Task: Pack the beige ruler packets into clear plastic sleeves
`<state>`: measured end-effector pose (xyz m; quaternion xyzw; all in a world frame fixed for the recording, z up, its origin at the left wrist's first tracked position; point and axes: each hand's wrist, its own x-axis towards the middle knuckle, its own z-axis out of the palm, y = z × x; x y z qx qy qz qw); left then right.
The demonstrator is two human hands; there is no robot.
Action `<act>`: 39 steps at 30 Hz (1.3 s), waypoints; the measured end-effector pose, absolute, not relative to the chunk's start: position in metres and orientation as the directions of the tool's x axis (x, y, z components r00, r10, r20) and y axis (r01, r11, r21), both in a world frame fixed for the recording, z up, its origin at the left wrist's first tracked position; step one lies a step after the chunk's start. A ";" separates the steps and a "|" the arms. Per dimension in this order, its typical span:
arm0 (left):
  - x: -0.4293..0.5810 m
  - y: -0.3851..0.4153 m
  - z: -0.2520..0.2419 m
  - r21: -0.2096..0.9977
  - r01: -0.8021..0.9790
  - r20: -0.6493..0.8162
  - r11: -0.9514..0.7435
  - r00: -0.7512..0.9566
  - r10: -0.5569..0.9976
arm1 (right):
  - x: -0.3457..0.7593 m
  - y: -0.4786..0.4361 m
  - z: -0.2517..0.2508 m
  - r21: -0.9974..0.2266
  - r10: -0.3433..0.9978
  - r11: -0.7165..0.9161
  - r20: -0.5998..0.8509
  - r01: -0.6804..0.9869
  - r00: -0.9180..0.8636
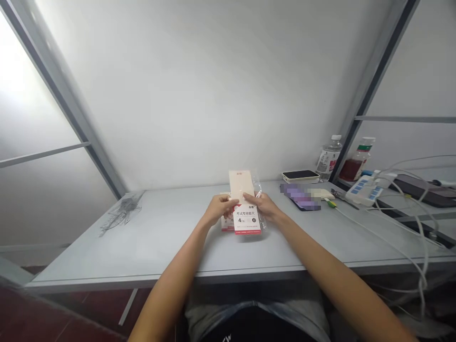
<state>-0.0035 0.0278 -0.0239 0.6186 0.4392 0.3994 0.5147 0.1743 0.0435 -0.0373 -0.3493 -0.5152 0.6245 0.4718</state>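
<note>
A ruler-set pack (246, 214) is held just above the middle of the desk (160, 237), over a second, similar pack (225, 226) that lies flat beneath it. The left hand (218, 209) is pinched on the pack's left edge, thumb on top. The right hand (266, 206) is closed on the right edge, where a clear sleeve (259, 190) stands crumpled beside the card.

As a judgement, the card would be best kept square to the sleeve's mouth, with light pinches at the edges only, so that the thin film is neither creased nor torn. The lower pack is better left untouched, so that only one is moved at a time.

On the white panel of the card "考试专用套尺" can be read in black, with a large "4" below it. A small red logo above and a red band at the foot are too small to be read. A red and white label is seen on the water bottle (329, 159), illegible, as is that of the bottle of red liquid (357, 162). A power strip (366, 188) is seen to the right, and a bundle of clear wrappers (121, 212) to the left
</note>
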 end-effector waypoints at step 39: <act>0.005 0.031 -0.038 0.761 0.529 0.379 -0.377 0.110 0.919 | 0.167 0.043 -0.039 -0.987 0.957 0.122 0.145 -0.106 -0.252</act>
